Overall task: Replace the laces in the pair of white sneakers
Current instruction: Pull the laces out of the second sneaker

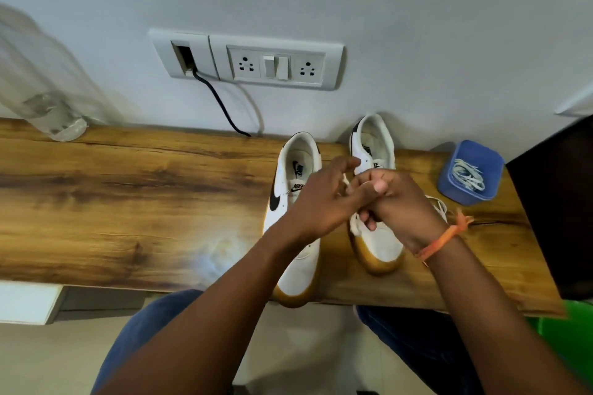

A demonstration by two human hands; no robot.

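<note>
Two white sneakers stand side by side on the wooden worktop (pixel 128 196), toes toward the person and heels toward the wall; the left sneaker (pixel 296 176) sits at about 12 o'clock from the person's lap, its gum-coloured toe at the near edge of the worktop; a black swoosh marks its outer side and the tongue label reads "NIKE", with a dark Nike mark printed on the insole; the right sneaker (pixel 373 151) stands just beside it toward 1 o'clock, set a little farther back, its tongue label partly covered so that only "KE" can be read.

Both hands meet over the right sneaker's lacing area; the left hand (pixel 324 199) has its fingers loosely curled and its thumb reaching across to the other hand, though whether it pinches the lace cannot be told; the right hand (pixel 398 202), with an orange thread band (pixel 444 236) on the wrist, is curled closed around a white lace (pixel 438 204), of which a loop shows at the hand's 3 o'clock side.

At 2 o'clock a blue container (pixel 449 179) holds a bundle of white laces (pixel 468 175); on the wall at 12 o'clock is a switch-and-socket plate (pixel 276 66) with a black cable (pixel 221 102) hanging from it; a clear bottle (pixel 48 80) stands at 10 o'clock.
</note>
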